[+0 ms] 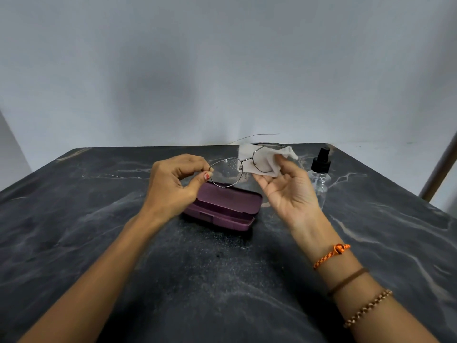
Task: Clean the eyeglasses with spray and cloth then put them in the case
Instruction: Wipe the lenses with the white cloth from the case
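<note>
Two hands work above the case point(222, 206): my left hand point(173, 184) pinches the glasses point(237, 169) at the rim, my right hand point(286, 186) holds the cloth point(262, 159) behind one lens. Wiping is under way, I judge; droplets bead the other lens, so it needs wiping next. Thin wire frame, soft grey cloth, hard purple case lying open, clear bottle point(320, 174) right of it.

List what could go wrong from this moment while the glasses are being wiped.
1. The left hand pinches the eyeglasses only at one outer rim, so cloth pressure from the right hand might twist the thin frame or pull it loose.
2. If dropped, they would likely hit the open case or the table.
3. The spray bottle stands close behind the right hand; a wide stroke could topple it.
</note>
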A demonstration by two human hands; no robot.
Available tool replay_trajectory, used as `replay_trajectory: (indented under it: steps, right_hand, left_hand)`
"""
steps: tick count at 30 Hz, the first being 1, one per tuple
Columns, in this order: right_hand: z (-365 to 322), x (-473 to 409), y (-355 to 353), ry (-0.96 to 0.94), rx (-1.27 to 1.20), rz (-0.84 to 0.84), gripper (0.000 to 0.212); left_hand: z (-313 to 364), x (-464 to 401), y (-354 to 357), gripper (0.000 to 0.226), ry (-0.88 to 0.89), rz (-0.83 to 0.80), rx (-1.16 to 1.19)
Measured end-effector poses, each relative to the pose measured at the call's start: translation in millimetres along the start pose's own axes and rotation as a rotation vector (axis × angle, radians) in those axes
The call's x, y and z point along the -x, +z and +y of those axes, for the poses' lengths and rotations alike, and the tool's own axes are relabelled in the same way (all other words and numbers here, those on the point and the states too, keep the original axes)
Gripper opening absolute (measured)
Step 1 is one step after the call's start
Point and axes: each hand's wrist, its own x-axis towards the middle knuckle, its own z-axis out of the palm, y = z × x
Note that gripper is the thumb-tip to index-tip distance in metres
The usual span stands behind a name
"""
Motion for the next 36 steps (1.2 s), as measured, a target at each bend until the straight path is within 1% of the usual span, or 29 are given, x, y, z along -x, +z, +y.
replay_trajectory:
  steps: [1,2,4,5,6,9,10,14,16,21,23,25,28,33,36]
  right_hand:
    - [-1.3,-0.5,-0.2,-0.008,-0.012,0.001,0.004]
    - [-2.4,-0.8,-0.4,-0.017,-0.023,0.000,0.009]
    - [-4.5,-1.4,-0.8,-0.037,-0.059,-0.005,0.026]
    - [-5.1,-1.6,-0.9,-0.044,-0.072,0.004,0.030]
    - [-4.9,-1.5,-1.2,-0.047,-0.063,0.014,0.028]
    - [-1.3,-1.3,-3.8,-0.045,0.065,0.033,0.006]
    - [0.3,-2.1,-5.5,-0.037,0.086,0.028,0.003]
    - [3.4,-4.3,-8.4,0.019,0.166,0.005,0.011]
    - [2.4,-4.8,-8.9,0.033,0.193,-0.011,0.008]
    - [-3.6,-4.2,-7.2,0.054,0.262,-0.103,0.019]
    - [-5.8,-4.0,-6.4,0.051,0.256,-0.106,0.017]
    - [-7.5,-3.4,-5.3,0.036,0.215,-0.080,0.011]
    - [-8.5,-1.9,-4.8,0.018,0.177,-0.048,0.011]
    - [-4.1,-3.7,-9.4,-0.010,0.351,-0.041,0.009]
    - [-4.2,-4.9,-10.6,0.000,0.512,-0.045,0.008]
  left_hand:
    - [0.0,0.0,-0.5,0.015,0.001,-0.003,0.001]
    - [0.2,0.0,-1.0,0.015,0.000,-0.006,0.004]
    - [0.7,0.0,-1.5,0.016,-0.008,-0.010,0.008]
    - [0.7,0.1,-1.7,0.016,-0.010,-0.014,0.008]
    - [1.0,0.2,-1.7,0.016,-0.007,-0.019,0.005]
    - [2.8,1.2,-1.8,0.014,0.040,-0.041,-0.028]
    - [3.4,1.3,-1.8,0.012,0.064,-0.048,-0.043]
    - [4.1,0.4,-3.3,0.011,0.100,-0.044,-0.058]
    - [3.6,-0.1,-3.9,0.011,0.076,-0.031,-0.042]
    - [2.0,-1.3,-5.9,0.011,0.027,-0.008,0.006]
    - [1.6,-2.0,-7.0,0.012,0.025,-0.004,0.004]
    - [0.8,-2.5,-8.2,0.013,0.022,0.003,-0.002]
    - [0.4,-3.3,-9.6,0.013,0.027,0.017,-0.008]
    - [5.8,-1.5,-7.1,0.009,0.177,-0.034,-0.101]
    - [7.0,-1.5,-7.0,0.008,0.216,-0.032,-0.128]
